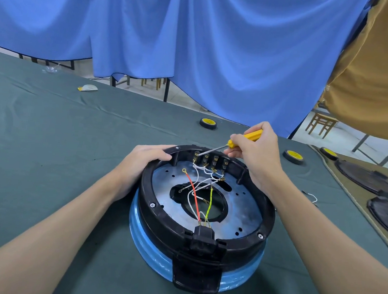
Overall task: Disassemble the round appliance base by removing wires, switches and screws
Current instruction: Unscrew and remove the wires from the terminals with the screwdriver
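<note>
Blue fabric curtains (196,36) are draped behind a dark green cloth-covered table (50,148). On it the round black-and-blue appliance base (237,209) is gripped at the rim by the left hand (145,156), a yellow-handled screwdriver (251,137) by the right hand (257,153).

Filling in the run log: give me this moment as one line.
left hand: grips appliance base rim | right hand: holds yellow screwdriver | tip: at leftmost switch | white wires: at switch terminals
</note>
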Available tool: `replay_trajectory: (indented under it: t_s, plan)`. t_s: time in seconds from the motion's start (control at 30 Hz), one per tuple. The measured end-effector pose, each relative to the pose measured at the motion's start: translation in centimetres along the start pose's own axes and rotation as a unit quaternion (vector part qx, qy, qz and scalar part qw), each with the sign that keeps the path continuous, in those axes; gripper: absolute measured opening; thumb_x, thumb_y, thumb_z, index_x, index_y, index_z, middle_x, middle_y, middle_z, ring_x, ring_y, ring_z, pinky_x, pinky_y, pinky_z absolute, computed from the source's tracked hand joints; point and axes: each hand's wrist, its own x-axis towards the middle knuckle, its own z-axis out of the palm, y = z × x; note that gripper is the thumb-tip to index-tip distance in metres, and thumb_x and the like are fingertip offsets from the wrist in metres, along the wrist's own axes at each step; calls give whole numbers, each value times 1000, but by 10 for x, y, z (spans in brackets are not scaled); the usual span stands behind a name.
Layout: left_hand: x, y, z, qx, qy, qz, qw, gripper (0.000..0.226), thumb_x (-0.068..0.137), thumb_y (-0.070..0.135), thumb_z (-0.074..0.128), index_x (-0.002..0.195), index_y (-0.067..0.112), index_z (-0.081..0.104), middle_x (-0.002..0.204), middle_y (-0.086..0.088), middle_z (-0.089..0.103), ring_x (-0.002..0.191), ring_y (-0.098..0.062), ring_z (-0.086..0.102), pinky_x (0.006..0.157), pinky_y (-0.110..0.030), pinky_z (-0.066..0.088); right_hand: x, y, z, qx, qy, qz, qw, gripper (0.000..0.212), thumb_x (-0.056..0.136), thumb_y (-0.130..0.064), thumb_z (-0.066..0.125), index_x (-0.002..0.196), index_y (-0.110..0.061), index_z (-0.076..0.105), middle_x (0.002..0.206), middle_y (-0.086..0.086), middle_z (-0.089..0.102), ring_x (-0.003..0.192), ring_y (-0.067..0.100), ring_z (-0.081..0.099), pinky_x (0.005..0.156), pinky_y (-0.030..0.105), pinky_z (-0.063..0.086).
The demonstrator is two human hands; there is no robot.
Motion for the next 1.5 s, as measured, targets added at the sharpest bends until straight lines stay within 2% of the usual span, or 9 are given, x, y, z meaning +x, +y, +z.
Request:
replay_trajectory:
  t_s: [0.1, 0.23, 0.4, 0.6, 0.83, 0.97, 1.2, 1.3, 1.5]
  plan:
    - [0, 1, -1, 1, 3, -2, 1000, 36, 85, 9, 50, 107, 18, 77, 112, -11, 74, 98, -23, 72, 77, -22, 55, -5, -1, 1, -11, -11, -55, 998, 25, 83, -3, 63, 86, -14, 41, 57, 5, 68, 60, 29, 71, 64, 42, 59]
    - [0, 0, -1, 2, 9, -6, 1000, 36, 82, 12, 52, 108, 17, 77, 113, -13, 73, 99, -25, 71, 79, -23, 56, -13, -2, 5, -79, -6, -152, 985, 26, 86, -7, 64, 84, -18, 40, 65, 6, 70, 56, 19, 70, 57, 33, 56]
    - [1, 1, -1, 9, 9, -6, 1000, 37, 78, 16, 55, 106, 20, 78, 113, -11, 73, 100, -24, 71, 79, -22, 55, -23, -2, 7, -158, -30, -246, 956, 26, 86, -22, 62, 84, -30, 36, 77, -1, 68, 65, 25, 68, 60, 46, 55]
    - [0, 0, -2, 14, 6, -5, 1000, 37, 80, 15, 54, 109, 18, 77, 114, -13, 73, 103, -26, 70, 82, -24, 56, -9, -7, 8, -145, -17, -178, 973, 27, 83, -10, 57, 80, -24, 35, 71, 16, 65, 52, 21, 66, 53, 43, 54]
    - [2, -1, -3, 11, 4, -13, 1000, 39, 80, 15, 53, 111, 17, 76, 116, -15, 72, 106, -30, 69, 87, -28, 56, 22, -18, 21, -185, -24, -88, 978, 23, 78, -13, 56, 79, -22, 34, 86, 20, 59, 63, 25, 63, 35, 15, 35]
    - [1, 0, -1, 17, 0, -8, 1000, 38, 81, 15, 52, 109, 17, 76, 115, -14, 72, 102, -27, 70, 84, -25, 56, 34, -19, 25, -209, -54, -63, 974, 21, 78, -13, 54, 81, -20, 35, 84, 20, 63, 41, 13, 54, 41, 21, 40]
    - [1, 0, 0, 5, 7, -13, 1000, 38, 79, 14, 53, 109, 15, 76, 113, -15, 73, 100, -27, 71, 79, -25, 56, 20, -13, 16, -179, -27, -99, 979, 21, 80, -12, 55, 81, -21, 36, 71, 18, 64, 52, 14, 65, 51, 35, 51]
    - [0, 0, -1, 8, 10, -10, 1000, 37, 81, 13, 53, 109, 16, 77, 112, -14, 73, 99, -26, 71, 80, -24, 55, 6, -6, 9, -129, -17, -116, 985, 25, 85, -9, 60, 82, -20, 37, 71, 18, 67, 49, 17, 67, 47, 28, 51]
    - [1, -1, -2, 12, 14, -7, 1000, 37, 88, 6, 48, 108, 17, 77, 111, -13, 74, 97, -25, 72, 78, -23, 56, -5, 1, -1, -44, -23, -75, 996, 29, 89, -13, 69, 86, -15, 40, 61, 8, 69, 60, 26, 72, 62, 39, 59]
